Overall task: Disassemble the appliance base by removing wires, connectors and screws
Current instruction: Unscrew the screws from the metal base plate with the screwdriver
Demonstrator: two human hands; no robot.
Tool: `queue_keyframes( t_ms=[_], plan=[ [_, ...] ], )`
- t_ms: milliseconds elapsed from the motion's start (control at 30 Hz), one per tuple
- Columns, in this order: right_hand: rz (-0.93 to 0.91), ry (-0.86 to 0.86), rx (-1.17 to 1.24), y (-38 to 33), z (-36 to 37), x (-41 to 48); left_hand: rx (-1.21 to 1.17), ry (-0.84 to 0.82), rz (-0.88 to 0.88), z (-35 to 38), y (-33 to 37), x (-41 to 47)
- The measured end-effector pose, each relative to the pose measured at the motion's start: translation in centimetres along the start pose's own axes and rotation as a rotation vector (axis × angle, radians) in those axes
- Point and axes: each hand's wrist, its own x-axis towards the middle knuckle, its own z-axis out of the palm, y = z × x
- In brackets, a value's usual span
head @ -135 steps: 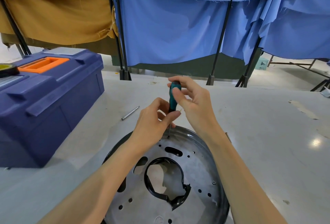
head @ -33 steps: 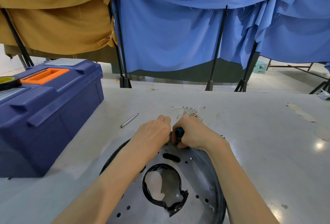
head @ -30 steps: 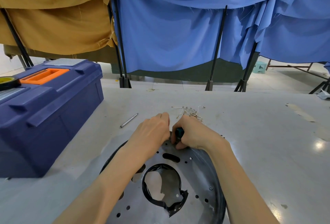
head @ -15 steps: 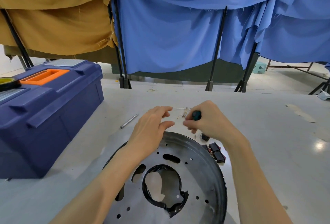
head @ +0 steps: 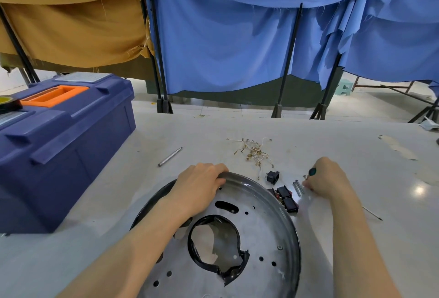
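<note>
The round metal appliance base [head: 256,231] lies flat on the table in front of me, with a broken black plastic ring [head: 221,266] around its middle opening. My left hand [head: 199,183] grips the base's far rim. My right hand [head: 325,179] is to the right of the base, low on the table, closed around a green-handled screwdriver [head: 311,171]. Its fingertips touch down beside two long screws [head: 298,188]. Loose wires [head: 254,151], a black socket [head: 272,177] and black switches [head: 286,199] lie just past the base.
A large blue toolbox [head: 59,136] with an orange handle stands at the left, a tape roll [head: 7,102] on its lid. A metal rod [head: 170,156] lies between toolbox and base. A thin pin [head: 371,213] lies at the right. Blue and tan cloths hang behind the table.
My right hand has moved from the base's far rim to the right and down to the table by the screws, still with the screwdriver. My left hand has settled onto the rim.
</note>
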Motion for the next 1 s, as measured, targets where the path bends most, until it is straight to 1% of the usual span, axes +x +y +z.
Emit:
queue_keyframes(
  t_ms=[300,433,500,567,667,733,833,1000],
  plan=[
    [-0.006,-0.002,0.009,0.0,0.0,0.2,0.008,-0.026,-0.006,-0.2,0.1,-0.1],
    [-0.138,0.016,0.102,-1.5,-2.1,-0.5,0.044,-0.04,-0.016,-0.4,0.1,0.1],
    [-0.226,-0.077,0.154,-2.9,-3.3,-1.7,0.069,-0.046,-0.023,-0.5,0.1,0.1],
    [-0.307,-0.244,0.162,-4.5,-4.1,-3.2,0.084,-0.053,-0.028,-0.6,0.2,0.1],
    [-0.392,-0.514,0.073,-6.6,-4.7,-5.3,0.106,-0.063,-0.042,-0.8,0.2,0.2],
    [-0.41,-0.63,-0.006,-7.5,-4.5,-6.1,0.125,-0.065,-0.065,-1.1,0.1,0.2],
    [-0.421,-0.65,-0.058,-8.3,-4.0,-6.4,0.142,-0.072,-0.093,-1.6,-0.1,0.1],
    [-0.457,-0.559,-0.023,-8.8,-2.8,-6.1,0.141,-0.141,-0.159,-2.0,-0.5,0.4]
  ],
)
